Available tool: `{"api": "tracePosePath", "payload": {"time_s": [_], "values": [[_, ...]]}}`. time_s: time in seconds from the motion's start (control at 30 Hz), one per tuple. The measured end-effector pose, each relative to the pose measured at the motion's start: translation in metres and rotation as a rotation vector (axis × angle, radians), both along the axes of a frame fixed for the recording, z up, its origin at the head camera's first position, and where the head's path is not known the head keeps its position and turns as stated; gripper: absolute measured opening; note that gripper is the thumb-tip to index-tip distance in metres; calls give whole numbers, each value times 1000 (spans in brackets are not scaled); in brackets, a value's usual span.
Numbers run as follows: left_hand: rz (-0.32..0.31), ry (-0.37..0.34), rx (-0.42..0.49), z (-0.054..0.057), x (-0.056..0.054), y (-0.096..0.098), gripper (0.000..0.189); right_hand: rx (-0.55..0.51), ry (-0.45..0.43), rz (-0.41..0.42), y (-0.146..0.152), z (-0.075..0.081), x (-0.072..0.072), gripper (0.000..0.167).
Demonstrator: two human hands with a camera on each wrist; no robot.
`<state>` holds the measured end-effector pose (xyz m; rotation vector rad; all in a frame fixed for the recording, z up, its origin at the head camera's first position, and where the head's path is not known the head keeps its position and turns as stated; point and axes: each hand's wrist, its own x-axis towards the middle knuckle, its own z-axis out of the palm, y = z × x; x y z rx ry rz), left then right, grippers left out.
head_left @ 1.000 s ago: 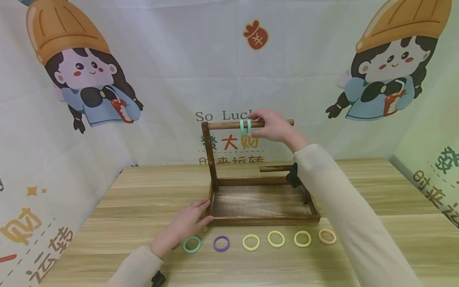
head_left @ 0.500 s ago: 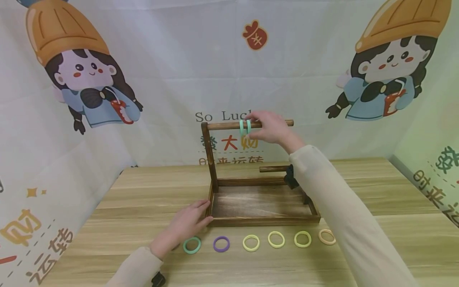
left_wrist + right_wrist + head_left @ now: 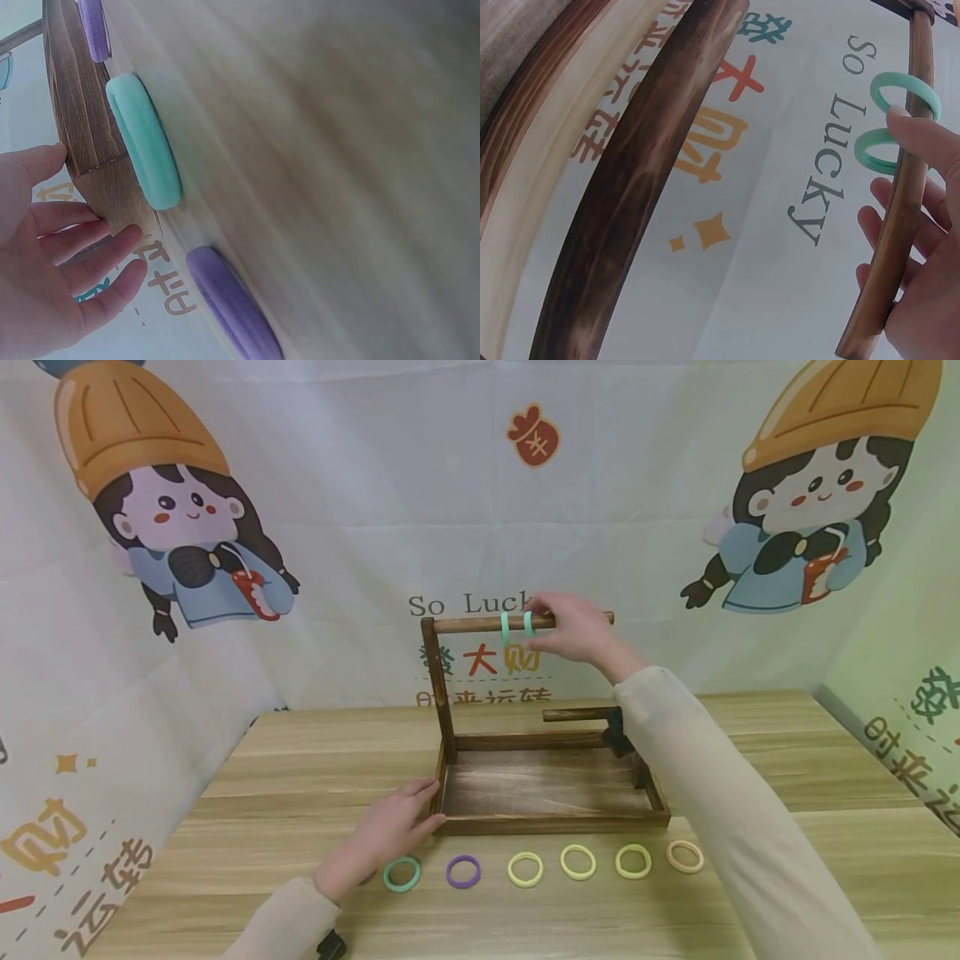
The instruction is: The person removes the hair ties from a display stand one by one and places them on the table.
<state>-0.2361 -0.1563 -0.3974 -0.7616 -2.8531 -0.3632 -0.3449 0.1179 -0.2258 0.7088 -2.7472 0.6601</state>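
My right hand is raised to the top bar of a dark wooden stand. Its thumb and fingers pinch a mint green ring threaded on that bar. A second mint ring hangs on the bar just to the left, with a gap between them. Down at the table, my left hand rests against the front left corner of the stand's tray base, fingers extended and relaxed. Close to this hand lie a mint ring and a purple ring, the latter mostly hidden by the wrist in the head view.
Along the tray's front, a row on the table continues with a purple ring, several yellow ones such as the yellow ring, and a peach ring. A lower peg juts left, partly behind my right sleeve. Printed cloth encloses the back.
The right hand has shifted slightly right along the bar, drawing the pinched mint ring away from the other one. My left hand has stayed put.
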Motion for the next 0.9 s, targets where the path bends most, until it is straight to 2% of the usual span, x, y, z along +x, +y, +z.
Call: {"api": "tracePosePath", "payload": {"time_s": [0.53, 0.9], "values": [[5, -6, 11, 1, 2, 1, 52, -91, 22, 8, 26, -3, 1, 40], [12, -21, 7, 2, 2, 1, 51, -167, 1, 13, 42, -8, -1, 39]]}}
